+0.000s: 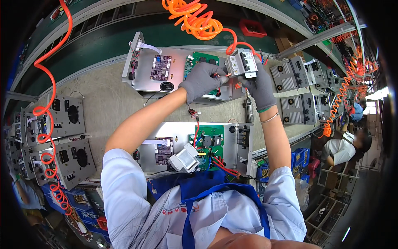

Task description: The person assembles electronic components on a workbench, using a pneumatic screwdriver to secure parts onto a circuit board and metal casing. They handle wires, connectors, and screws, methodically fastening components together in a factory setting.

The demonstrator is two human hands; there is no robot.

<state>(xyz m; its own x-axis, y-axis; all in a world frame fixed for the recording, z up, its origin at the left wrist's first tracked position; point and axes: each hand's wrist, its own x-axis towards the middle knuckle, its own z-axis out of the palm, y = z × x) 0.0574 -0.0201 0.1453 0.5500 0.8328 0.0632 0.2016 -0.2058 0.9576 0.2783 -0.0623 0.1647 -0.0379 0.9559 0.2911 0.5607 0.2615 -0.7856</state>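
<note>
In my gloved right hand (260,87) is a white circuit breaker (241,64) with dark switch levers, held above the right end of the far open metal chassis (179,86). My gloved left hand (203,83) pinches a thin wire (227,75) at the breaker's near left side; whether its tip is inside a terminal I cannot make out. Beneath my hands, a green circuit board (196,59) is partly covered. Closer to me lies a second open chassis (244,153), with another white breaker (185,158) tilted on top near its green board (213,140).
A slim power screwdriver (248,107) stands just right of my hands. Orange coiled hoses (199,20) hang overhead and at left (53,83). Grey metal units (297,108) line the right side; more units (68,159) sit at left. A co-worker (346,145) is at far right.
</note>
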